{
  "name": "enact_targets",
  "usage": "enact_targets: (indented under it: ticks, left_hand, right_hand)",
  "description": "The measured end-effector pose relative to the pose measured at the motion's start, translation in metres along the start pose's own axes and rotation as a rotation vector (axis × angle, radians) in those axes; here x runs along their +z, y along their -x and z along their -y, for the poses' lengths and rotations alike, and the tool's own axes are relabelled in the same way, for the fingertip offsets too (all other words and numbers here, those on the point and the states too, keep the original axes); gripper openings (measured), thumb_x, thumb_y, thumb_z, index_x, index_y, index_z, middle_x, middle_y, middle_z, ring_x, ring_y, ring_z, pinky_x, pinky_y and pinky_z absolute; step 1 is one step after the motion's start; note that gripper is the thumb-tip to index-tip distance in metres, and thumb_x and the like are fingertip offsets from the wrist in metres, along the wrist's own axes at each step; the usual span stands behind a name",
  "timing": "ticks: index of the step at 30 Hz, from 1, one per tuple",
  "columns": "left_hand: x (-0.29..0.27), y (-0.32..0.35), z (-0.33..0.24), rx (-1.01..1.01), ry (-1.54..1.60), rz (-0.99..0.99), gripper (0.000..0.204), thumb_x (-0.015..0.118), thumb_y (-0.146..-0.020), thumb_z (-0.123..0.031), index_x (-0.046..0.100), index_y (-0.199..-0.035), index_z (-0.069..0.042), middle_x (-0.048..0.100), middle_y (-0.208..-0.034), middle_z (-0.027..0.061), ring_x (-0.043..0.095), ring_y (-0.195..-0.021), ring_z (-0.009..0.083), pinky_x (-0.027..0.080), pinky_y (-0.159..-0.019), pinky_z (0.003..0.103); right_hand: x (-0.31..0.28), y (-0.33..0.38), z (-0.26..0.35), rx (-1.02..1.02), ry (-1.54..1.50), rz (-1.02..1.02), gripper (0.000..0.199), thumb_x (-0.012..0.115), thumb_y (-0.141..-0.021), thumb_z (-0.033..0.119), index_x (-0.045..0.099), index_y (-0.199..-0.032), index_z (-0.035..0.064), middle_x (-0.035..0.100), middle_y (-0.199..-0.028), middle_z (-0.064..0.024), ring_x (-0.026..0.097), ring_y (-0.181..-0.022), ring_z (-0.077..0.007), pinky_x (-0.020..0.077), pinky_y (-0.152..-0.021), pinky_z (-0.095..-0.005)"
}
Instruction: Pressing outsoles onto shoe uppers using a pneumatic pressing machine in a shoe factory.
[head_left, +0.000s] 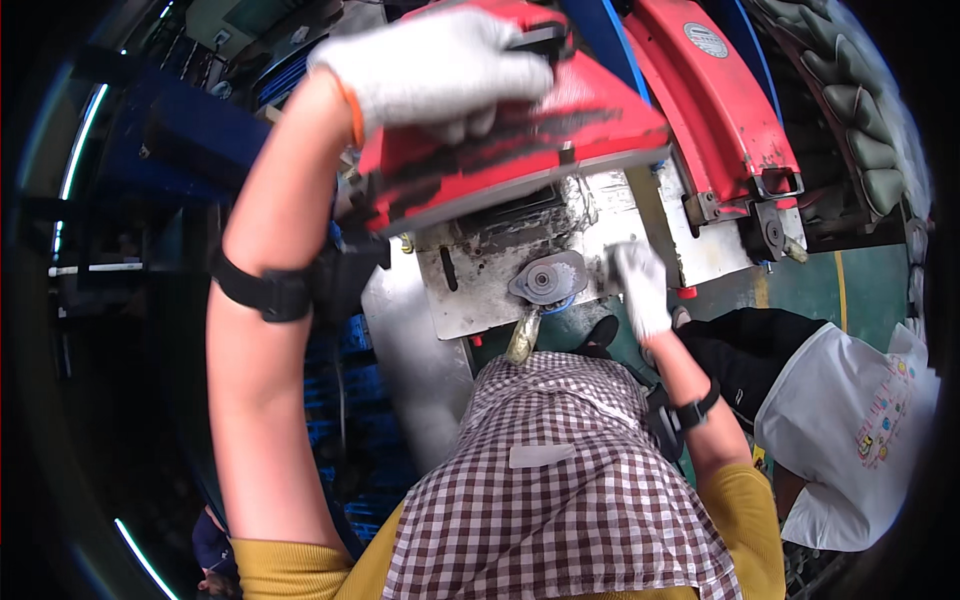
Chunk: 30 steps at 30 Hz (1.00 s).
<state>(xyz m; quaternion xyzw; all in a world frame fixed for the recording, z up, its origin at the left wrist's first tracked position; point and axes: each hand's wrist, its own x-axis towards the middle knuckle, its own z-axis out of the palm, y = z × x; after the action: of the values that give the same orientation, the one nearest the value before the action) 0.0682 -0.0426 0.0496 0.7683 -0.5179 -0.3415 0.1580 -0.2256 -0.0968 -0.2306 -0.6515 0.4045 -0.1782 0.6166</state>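
My left hand (430,72), in a white knit glove, is closed around the black handle (545,42) of a red machine cover (520,135). The cover is tilted up, its metal front edge raised above a scuffed steel plate (465,312). Lower and to the right, my right hand (642,285), gloved too, is at the plate's right part with its fingers curled; a small dark patch shows at the fingertips, and what it is cannot be made out. Between the hands, a grey clamp fitting (545,278) with a tape-wrapped lever (523,335) sits at the plate's front.
A second red machine cover (715,110) stands to the right, its own lever (795,248) below it. Several grey-green curved pieces (865,130) hang at the far right. A person in a white shirt (850,430) is close by on my right. Blue crates (350,420) lie below left.
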Motion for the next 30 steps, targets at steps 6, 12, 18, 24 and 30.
enact_targets:
  ticks: [6, 12, 18, 24, 30]
  left_hand:
    - [0.092, -0.008, 0.035, 0.036, -0.002, 0.101, 0.026, 0.059, -0.101, -0.033, 0.065, -0.101, -0.007, 0.061, -0.069, 0.0006, 0.059, -0.06, 0.0108, 0.049, -0.056, 0.03]
    - [0.178, -0.014, 0.064, 0.094, -0.347, -0.092, 0.036, 0.058, -0.098, -0.043, 0.065, -0.107, -0.009, 0.072, -0.09, 0.0207, 0.071, -0.087, 0.041, 0.054, -0.078, 0.052]
    - [0.209, -0.022, 0.068, 0.059, -0.418, -0.169, 0.035, 0.06, -0.098, -0.044, 0.063, -0.097, -0.01, 0.072, -0.081, 0.0172, 0.072, -0.079, 0.0373, 0.056, -0.07, 0.052]
    - [0.209, -0.021, 0.072, 0.012, -0.423, -0.147, 0.035, 0.06, -0.097, -0.045, 0.065, -0.102, -0.01, 0.073, -0.083, 0.0179, 0.072, -0.081, 0.0376, 0.056, -0.072, 0.052]
    - [0.213, -0.022, 0.07, 0.013, -0.436, -0.18, 0.038, 0.062, -0.096, -0.047, 0.065, -0.1, -0.009, 0.073, -0.083, 0.0179, 0.072, -0.081, 0.0377, 0.055, -0.072, 0.052]
  right_hand:
    - [-0.009, 0.037, -0.037, 0.351, -0.047, 0.742, 0.043, 0.067, -0.102, 0.037, 0.065, -0.13, 0.0041, 0.071, -0.115, -0.0064, 0.067, -0.096, -0.0135, 0.0551, -0.081, -0.0279]
    - [0.035, 0.017, -0.042, 0.582, -0.341, 1.119, 0.062, 0.067, -0.101, 0.045, 0.051, -0.146, 0.0055, 0.063, -0.131, -0.0109, 0.064, -0.113, -0.022, 0.0547, -0.094, -0.0346]
    - [0.064, 0.029, -0.03, 0.806, -1.076, 1.087, 0.052, 0.059, -0.105, 0.037, 0.044, -0.151, 0.0171, 0.064, -0.127, -0.0112, 0.06, -0.12, -0.0271, 0.0498, -0.103, -0.0487]
    - [0.015, 0.022, -0.042, 0.856, -0.759, 0.953, 0.036, 0.061, -0.104, 0.044, 0.061, -0.128, 0.0172, 0.066, -0.089, -0.0033, 0.062, -0.078, -0.0196, 0.0533, -0.078, -0.0399]
    - [-0.109, 0.001, -0.022, 0.479, -0.405, 0.51, 0.051, 0.065, -0.103, 0.034, 0.055, -0.142, 0.0025, 0.069, -0.092, -0.0054, 0.064, -0.074, -0.0116, 0.0539, -0.066, -0.027]
